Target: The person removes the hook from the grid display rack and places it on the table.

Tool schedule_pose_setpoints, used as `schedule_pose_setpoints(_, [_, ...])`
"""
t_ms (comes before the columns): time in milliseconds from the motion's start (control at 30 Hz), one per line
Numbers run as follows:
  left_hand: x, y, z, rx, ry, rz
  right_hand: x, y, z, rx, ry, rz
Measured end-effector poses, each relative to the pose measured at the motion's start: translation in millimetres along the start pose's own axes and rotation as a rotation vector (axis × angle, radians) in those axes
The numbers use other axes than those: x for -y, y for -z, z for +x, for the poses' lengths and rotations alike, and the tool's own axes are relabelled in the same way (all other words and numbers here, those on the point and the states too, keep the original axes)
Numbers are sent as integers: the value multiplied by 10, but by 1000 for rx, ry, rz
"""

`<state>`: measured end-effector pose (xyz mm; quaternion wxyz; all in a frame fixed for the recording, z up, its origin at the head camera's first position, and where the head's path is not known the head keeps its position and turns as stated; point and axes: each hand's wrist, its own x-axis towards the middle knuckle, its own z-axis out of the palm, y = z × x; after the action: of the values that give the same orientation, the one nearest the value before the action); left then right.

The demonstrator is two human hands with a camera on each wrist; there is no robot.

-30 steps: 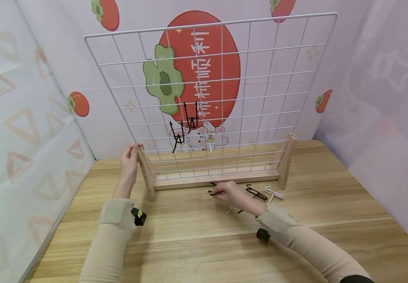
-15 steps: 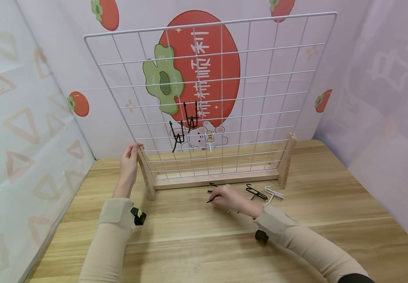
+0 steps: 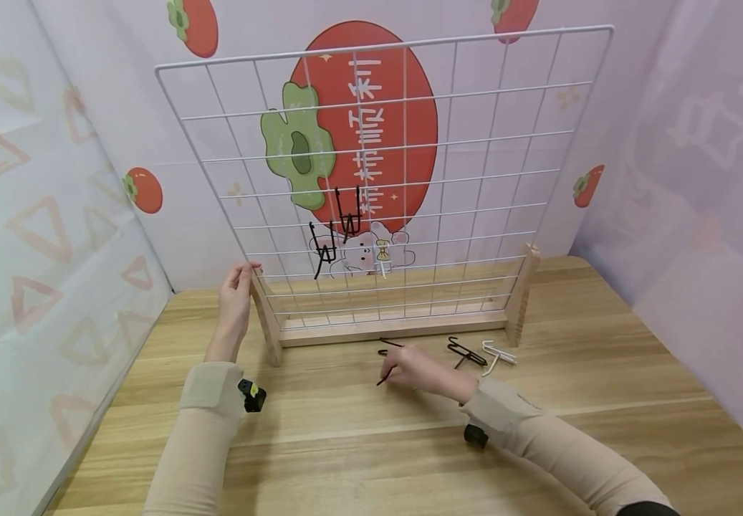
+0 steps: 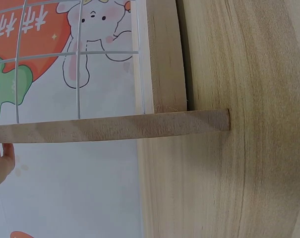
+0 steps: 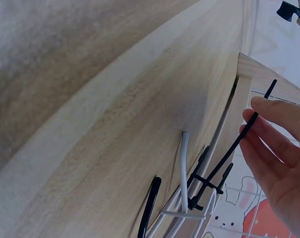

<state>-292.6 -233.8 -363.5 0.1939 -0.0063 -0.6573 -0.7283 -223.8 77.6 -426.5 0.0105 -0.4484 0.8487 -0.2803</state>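
Note:
My left hand (image 3: 236, 297) grips the top of the left wooden upright (image 3: 266, 322) of a stand; only its fingertips show in the left wrist view. The stand holds up a white wire grid panel (image 3: 384, 49). In my right hand (image 3: 424, 373) is a black metal hook (image 5: 226, 156), its straight prong pinched between thumb and fingers. The hook's double-wire end points toward the stand's base. Beneath it in the right wrist view lie a white hook (image 5: 184, 168) and another black prong (image 5: 150, 203).
Two black hooks (image 3: 324, 251) and a white hook (image 3: 382, 268) hang on the grid. Right of my right hand, a black hook (image 3: 468, 351) and a white hook (image 3: 500, 352) lie on the wooden table (image 3: 319, 444). Printed fabric walls (image 3: 674, 236) surround it.
My right hand has shifted slightly toward me and turned the black hook, so its prong points nearer to me. My left hand stays on the upright.

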Motion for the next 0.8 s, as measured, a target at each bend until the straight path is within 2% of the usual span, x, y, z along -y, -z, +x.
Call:
schedule_pose_setpoints(500, [-6, 0, -3, 5, 0, 8, 52, -3, -23, 89, -20, -75])
schedule_pose_setpoints(667, [-8, 3, 0, 7, 7, 20, 38, 9, -36, 65, -16, 18])
schedule_pose_setpoints(800, [-3, 5, -1, 6, 13, 27, 24, 96, -38, 18, -19, 97])
